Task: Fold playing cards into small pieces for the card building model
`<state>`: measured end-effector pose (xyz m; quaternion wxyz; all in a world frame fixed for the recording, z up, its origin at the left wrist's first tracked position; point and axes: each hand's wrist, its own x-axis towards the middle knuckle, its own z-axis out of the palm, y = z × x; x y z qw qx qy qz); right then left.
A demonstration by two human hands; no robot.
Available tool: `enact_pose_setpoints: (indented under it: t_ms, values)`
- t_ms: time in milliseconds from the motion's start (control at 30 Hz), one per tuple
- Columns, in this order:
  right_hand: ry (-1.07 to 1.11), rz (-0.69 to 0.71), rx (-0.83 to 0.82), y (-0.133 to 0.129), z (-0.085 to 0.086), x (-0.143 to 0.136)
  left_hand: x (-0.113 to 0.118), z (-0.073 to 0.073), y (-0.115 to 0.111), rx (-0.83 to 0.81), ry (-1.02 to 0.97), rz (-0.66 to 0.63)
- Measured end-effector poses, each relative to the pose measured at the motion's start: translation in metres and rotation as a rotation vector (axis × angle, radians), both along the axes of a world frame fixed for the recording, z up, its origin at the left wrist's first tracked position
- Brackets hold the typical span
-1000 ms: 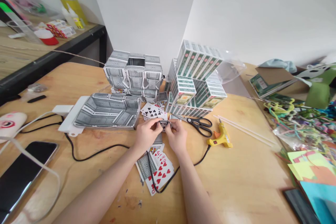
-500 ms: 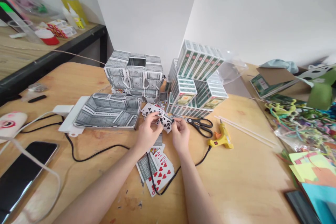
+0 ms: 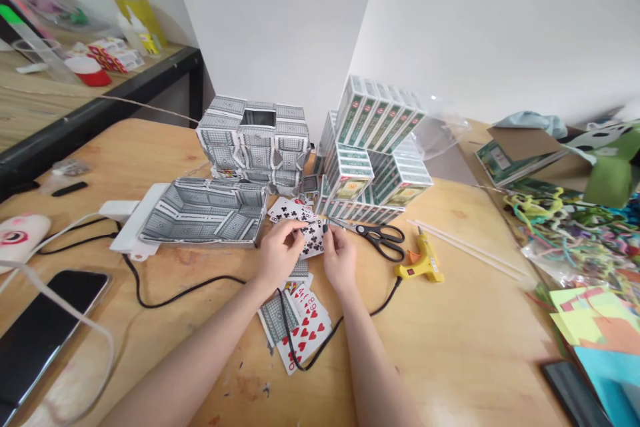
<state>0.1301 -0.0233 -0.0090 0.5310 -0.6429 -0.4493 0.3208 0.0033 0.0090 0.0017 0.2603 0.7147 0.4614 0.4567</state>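
A clubs playing card (image 3: pixel 313 241) is pinched between my two hands, its face toward me. My left hand (image 3: pixel 280 250) grips its left edge, and my right hand (image 3: pixel 341 257) holds the right edge between thumb and fingers. Behind them lie loose club cards (image 3: pixel 286 209). Black-handled scissors (image 3: pixel 383 240) rest just right of my right hand, their blades partly hidden behind it. Below my hands, red heart cards (image 3: pixel 307 330) and a card with its patterned back up (image 3: pixel 278 317) lie under a black cord (image 3: pixel 286 313).
An open card-covered tray (image 3: pixel 200 213) and a card-built block (image 3: pixel 255 143) stand at left. Stacked card boxes (image 3: pixel 375 167) are behind. A yellow glue gun (image 3: pixel 423 261) and white sticks (image 3: pixel 467 250) lie right, a phone (image 3: pixel 47 340) at left.
The card between my hands has turned flatter and more upright, showing more of its face. My hands have shifted slightly, the right one a little to the left.
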Motion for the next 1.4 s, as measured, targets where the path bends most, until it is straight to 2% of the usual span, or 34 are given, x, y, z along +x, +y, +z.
enact_pose_setpoints:
  t_ms: [167,300,467,567,867,1067,1400]
  values:
    - [0.077,0.027,-0.007,0.0,0.008,0.0,0.0,0.003,-0.001,0.019,0.012,-0.054]
    - [0.212,0.098,-0.011,0.001,0.012,0.0,0.0,0.001,-0.001,0.031,0.001,-0.039]
    - [0.38,0.186,-0.024,0.003,0.01,0.004,-0.001,-0.001,0.0,0.062,-0.009,-0.073]
    - [0.416,0.19,-0.009,0.003,0.008,0.005,0.0,0.0,-0.002,0.066,-0.002,-0.114]
    - [0.131,0.114,0.06,0.001,0.002,0.0,0.001,-0.006,0.001,-0.265,-0.062,0.032]
    - [0.077,0.088,0.027,0.001,0.003,0.001,0.001,-0.003,0.0,-0.274,-0.054,0.05]
    - [0.005,-0.011,0.005,-0.001,0.005,0.003,0.004,0.005,-0.006,-0.307,-0.052,-0.032]
